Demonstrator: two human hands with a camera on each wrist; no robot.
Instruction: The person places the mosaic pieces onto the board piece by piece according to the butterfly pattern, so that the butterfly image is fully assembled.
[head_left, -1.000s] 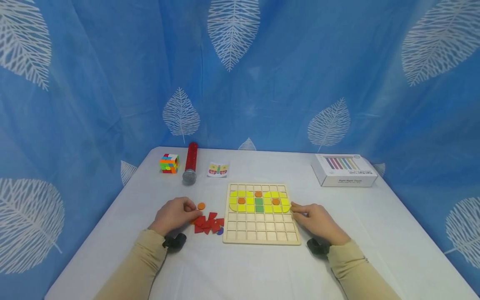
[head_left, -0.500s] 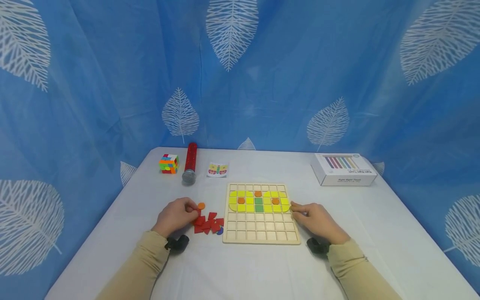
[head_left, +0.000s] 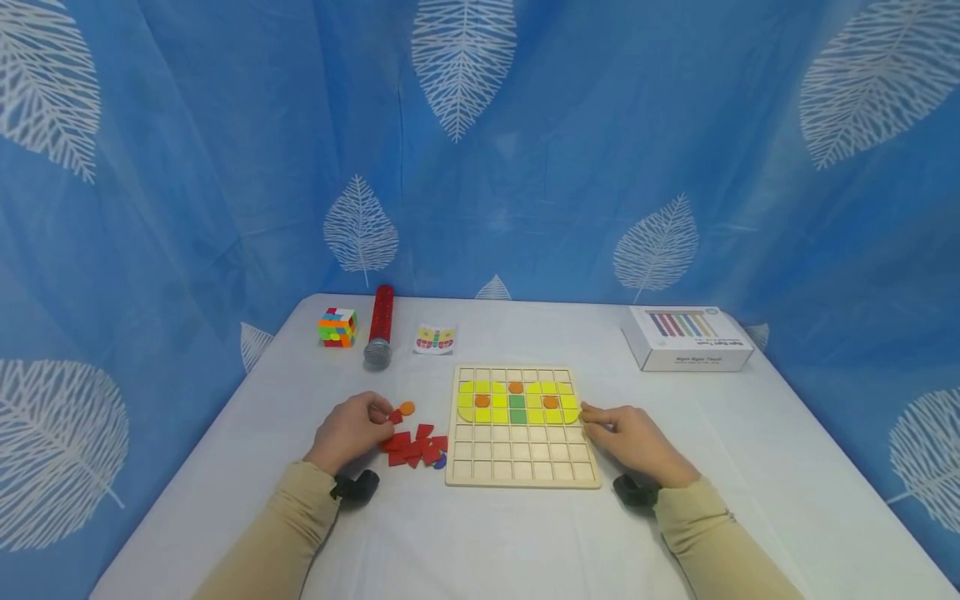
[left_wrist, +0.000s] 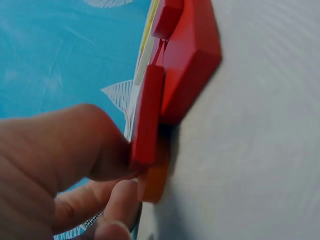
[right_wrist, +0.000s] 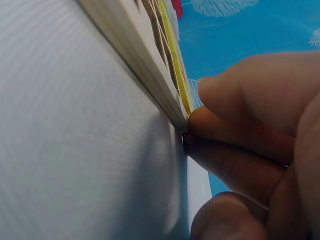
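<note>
My left hand pinches a small flat red tile between thumb and fingertips. Touching or close beside it lies an orange disc. Just right of the hand is a loose pile of red tiles, with a blue piece partly under it. In the left wrist view the thumb presses the red tile, an orange piece behind it. My right hand rests its fingertips against the right edge of a wooden grid board, whose upper rows hold yellow, green and orange pieces.
Behind the board lies a small pattern card. A red microphone and a puzzle cube stand at the back left. A white box sits at the back right. White cloth covers the table.
The left fingers have drawn a red tile away from the pile towards the back, and the orange disc has shifted slightly back and right. My right hand and the board have stayed put.
</note>
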